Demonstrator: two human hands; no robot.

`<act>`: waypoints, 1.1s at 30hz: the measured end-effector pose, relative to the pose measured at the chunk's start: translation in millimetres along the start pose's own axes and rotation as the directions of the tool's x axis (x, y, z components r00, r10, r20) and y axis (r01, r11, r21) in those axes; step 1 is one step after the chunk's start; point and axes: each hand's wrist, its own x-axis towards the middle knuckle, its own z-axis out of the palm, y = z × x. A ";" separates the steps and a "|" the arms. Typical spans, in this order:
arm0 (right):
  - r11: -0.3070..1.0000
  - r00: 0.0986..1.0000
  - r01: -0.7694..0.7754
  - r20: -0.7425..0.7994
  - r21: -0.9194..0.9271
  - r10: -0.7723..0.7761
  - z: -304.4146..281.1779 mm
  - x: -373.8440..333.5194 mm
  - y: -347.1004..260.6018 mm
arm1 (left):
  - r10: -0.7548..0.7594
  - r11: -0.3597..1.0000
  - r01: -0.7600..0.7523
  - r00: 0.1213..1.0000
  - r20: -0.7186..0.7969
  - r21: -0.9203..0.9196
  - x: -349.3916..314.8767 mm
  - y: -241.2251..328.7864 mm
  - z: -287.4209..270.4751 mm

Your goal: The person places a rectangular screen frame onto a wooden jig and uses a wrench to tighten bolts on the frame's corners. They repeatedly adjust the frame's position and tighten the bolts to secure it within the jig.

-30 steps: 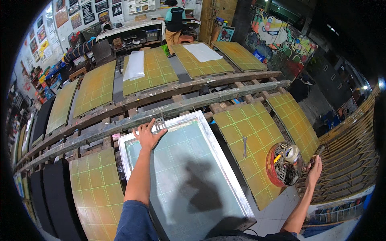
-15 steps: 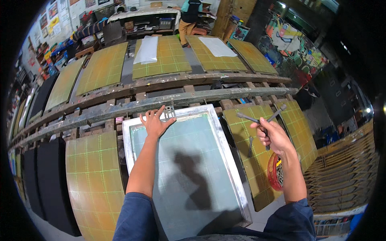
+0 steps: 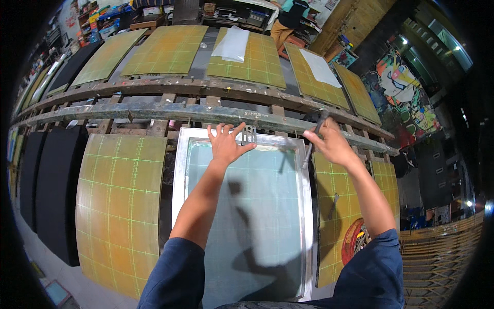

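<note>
A screen-printing frame (image 3: 307, 221) with pale blue-green mesh (image 3: 267, 180) lies in front of me, its far edge near a wooden rail (image 3: 190, 110). My left hand (image 3: 225, 146) rests on that far edge with fingers spread, its thumb and index finger beside a slotted metal bracket (image 3: 249, 135). In my right hand (image 3: 333, 143) is a dark three-way socket wrench (image 3: 307, 155), gripped near its centre above the frame's far right corner. One arm of the wrench points down toward the frame; my fingers partly hide the rest.
Yellow-green gridded boards (image 3: 121, 206) flank the frame, with more beyond the rails. On the right board lie a small dark tool (image 3: 334, 202) and a red round container (image 3: 351, 241) of small items. Black boards (image 3: 59, 190) stand left. Another person (image 3: 292, 20) is at the back.
My right hand has moved in toward the rail and turned the wrench, one arm now pointing down. The left hand keeps its place on the frame. The whole view has shifted.
</note>
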 end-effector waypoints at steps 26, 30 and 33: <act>0.488 0.649 0.760 0.459 -0.429 -0.607 78.2 130.9 -2.0 | -0.021 1.000 0.021 1.000 -0.007 -0.016 -0.4 3.1 -0.4; 0.349 0.575 0.800 0.459 -0.488 -0.677 79.3 136.6 -8.6 | -0.024 0.999 0.024 1.000 -0.010 -0.026 -0.2 2.0 -0.7; 0.412 0.646 0.755 0.467 -0.511 -0.604 85.2 140.9 -8.7 | -0.012 1.000 0.011 1.000 -0.013 -0.014 -0.1 4.4 -0.9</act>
